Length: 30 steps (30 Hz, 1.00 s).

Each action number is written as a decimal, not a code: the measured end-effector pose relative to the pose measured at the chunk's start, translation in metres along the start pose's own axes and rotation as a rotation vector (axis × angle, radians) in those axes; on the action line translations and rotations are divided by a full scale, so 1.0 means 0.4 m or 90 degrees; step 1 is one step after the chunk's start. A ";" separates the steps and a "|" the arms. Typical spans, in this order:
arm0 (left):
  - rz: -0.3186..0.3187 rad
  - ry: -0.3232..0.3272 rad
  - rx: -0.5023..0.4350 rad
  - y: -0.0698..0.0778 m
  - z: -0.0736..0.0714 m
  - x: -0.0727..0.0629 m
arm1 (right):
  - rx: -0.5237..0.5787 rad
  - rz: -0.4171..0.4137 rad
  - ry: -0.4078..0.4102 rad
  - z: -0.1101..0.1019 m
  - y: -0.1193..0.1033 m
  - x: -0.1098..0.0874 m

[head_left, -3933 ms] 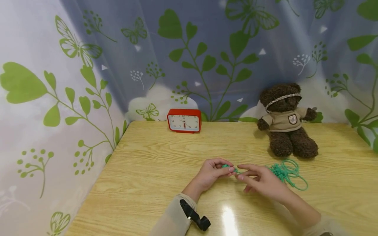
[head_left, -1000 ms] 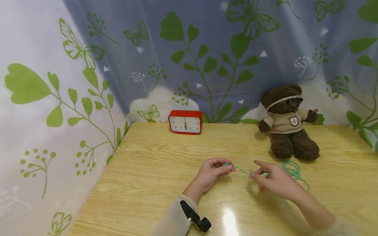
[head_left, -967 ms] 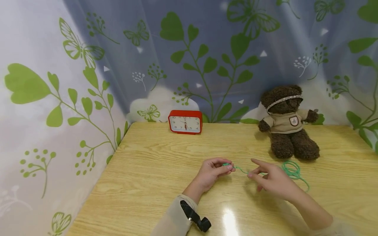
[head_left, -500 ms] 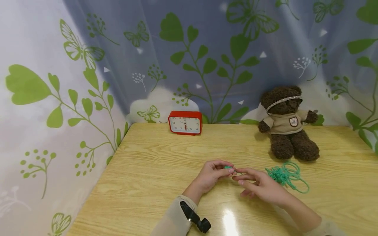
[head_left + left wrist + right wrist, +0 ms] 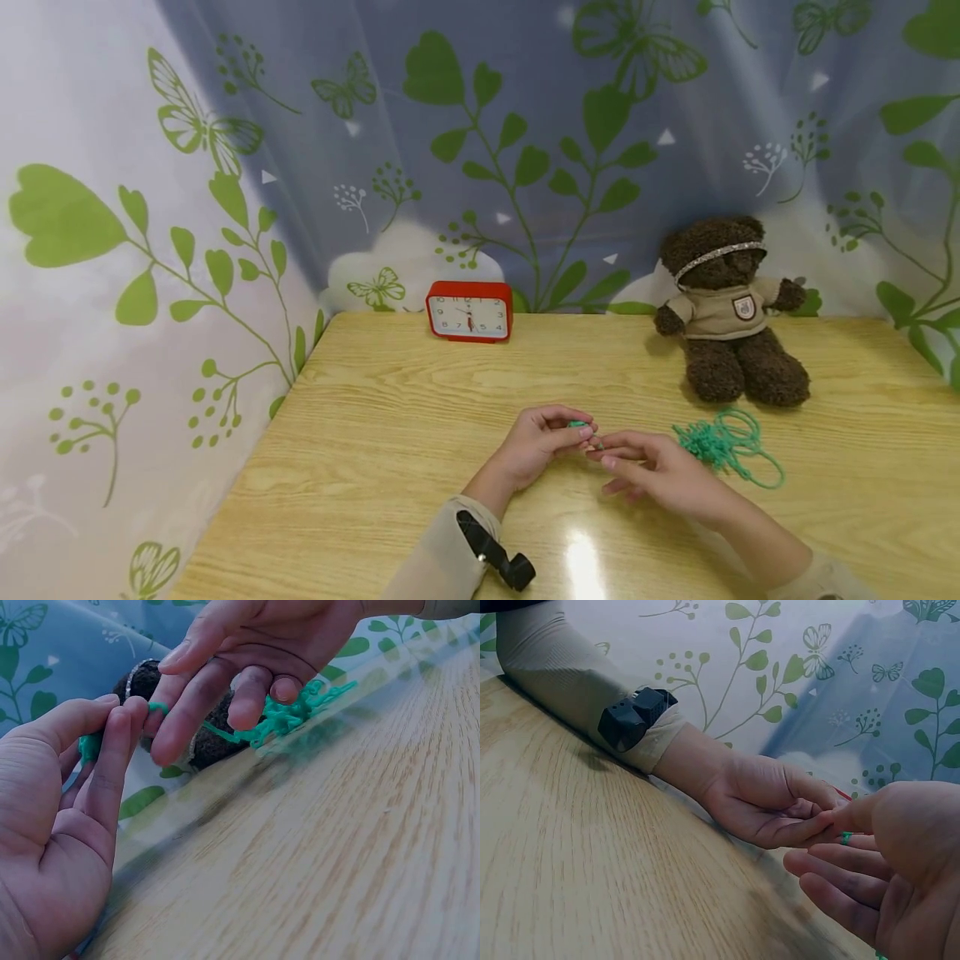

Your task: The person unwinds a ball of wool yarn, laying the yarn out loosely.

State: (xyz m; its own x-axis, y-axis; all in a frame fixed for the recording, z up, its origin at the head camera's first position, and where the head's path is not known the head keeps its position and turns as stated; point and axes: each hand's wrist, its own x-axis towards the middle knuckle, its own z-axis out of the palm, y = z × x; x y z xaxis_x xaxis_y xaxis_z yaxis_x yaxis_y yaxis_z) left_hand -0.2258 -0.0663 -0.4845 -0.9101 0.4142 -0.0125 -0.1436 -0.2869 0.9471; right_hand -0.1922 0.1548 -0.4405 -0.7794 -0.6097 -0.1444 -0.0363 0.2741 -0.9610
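My left hand (image 5: 534, 442) pinches a small bunched piece of green yarn (image 5: 90, 745) between thumb and fingertips, mostly hidden in the grip. My right hand (image 5: 660, 473) is close on the right, its fingers fairly straight and its fingertips right at the left fingertips. In the right wrist view, a green strand (image 5: 845, 838) crosses one of the right hand's fingers. The left wrist view has the strand running behind the right fingers to a loose heap of green yarn (image 5: 716, 446) on the table, right of the right hand.
A brown teddy bear (image 5: 720, 312) in a beige top sits at the back right of the wooden table (image 5: 375, 467), just behind the yarn heap. A red alarm clock (image 5: 469, 312) stands at the back. A leaf-patterned curtain (image 5: 517, 125) hangs behind.
A second ago the right hand was farther right with a strand stretched between the hands. It has moved left to the left fingertips, uncovering more of the heap. The left hand barely moved.
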 end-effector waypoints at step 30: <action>0.037 0.079 -0.036 -0.004 -0.007 0.008 | 0.012 -0.071 0.241 -0.119 -0.044 -0.060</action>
State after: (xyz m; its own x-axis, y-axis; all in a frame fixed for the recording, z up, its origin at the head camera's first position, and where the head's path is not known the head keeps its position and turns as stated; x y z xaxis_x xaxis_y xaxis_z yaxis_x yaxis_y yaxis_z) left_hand -0.2298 -0.0669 -0.4868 -0.9579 0.2871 -0.0005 -0.1076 -0.3577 0.9276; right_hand -0.2027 0.2002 -0.4089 -0.9468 -0.3171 0.0544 -0.1249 0.2063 -0.9705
